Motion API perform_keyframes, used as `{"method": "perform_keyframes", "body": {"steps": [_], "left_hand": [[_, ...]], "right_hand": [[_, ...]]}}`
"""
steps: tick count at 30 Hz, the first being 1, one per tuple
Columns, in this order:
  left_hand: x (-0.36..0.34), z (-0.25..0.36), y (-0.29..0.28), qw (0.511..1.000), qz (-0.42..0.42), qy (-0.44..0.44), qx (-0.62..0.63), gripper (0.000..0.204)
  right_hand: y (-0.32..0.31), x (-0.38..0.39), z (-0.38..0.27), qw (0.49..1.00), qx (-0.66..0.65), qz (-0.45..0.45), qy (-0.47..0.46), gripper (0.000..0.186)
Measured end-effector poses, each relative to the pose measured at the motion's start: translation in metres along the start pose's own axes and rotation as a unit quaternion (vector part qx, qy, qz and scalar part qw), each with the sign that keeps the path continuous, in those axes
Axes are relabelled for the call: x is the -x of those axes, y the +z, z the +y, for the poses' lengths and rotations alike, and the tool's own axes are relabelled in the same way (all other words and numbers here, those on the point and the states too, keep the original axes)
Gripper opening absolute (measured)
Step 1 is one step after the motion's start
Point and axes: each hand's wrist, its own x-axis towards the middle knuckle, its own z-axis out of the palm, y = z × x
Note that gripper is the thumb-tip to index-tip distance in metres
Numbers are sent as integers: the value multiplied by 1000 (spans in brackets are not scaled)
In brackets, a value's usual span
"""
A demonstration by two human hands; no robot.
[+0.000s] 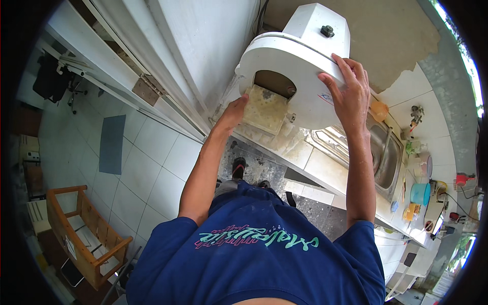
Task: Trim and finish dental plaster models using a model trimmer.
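Note:
A white machine [316, 61] with a broad round cover [312, 104] stands on the tiled counter, against the white wall panel. A dark knob [327, 31] sits on its top housing. Below the dark rounded opening in the cover, a square, stained yellowish plate [267, 109] juts out. My left hand [235, 111] is closed at the plate's left edge, its thumb beside the corner; the other fingers are partly hidden. On the cover's upper right, my right hand [349, 84] grips the rim, thumb on the front face and fingers over the edge.
Right of the machine is a steel sink [389, 179] with a ribbed drainboard [328, 140]. An orange bag [378, 110] and a blue tub [420, 194] lie along the counter. A wooden frame [91, 244] stands at lower left, near a grey mat [112, 145] on the tiled floor.

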Motion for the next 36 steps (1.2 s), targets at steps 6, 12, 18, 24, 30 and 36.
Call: {"method": "perform_keyframes", "body": {"steps": [6,12,18,24,30,36], "left_hand": [[6,-2,0,1000,19,-16,-6,54],[12,7,6,999,24,-39,-18,54],[10,4,5,1000,20,-1,-7,54],[11,-2,3,997,47,-64,12,56],[11,-90,-13,927,336,-34,165,41],[-25,-89,-41,861,316,197,-346,21]], "right_hand": [[0,1,1,1000,4,-6,-14,59],[-2,-6,7,1000,-5,4,-31,59],[-3,-1,4,999,10,9,-43,51],[3,2,5,997,29,15,-73,40],[0,1,4,998,38,10,-48,38],[4,-3,2,998,29,9,-54,36]]}}
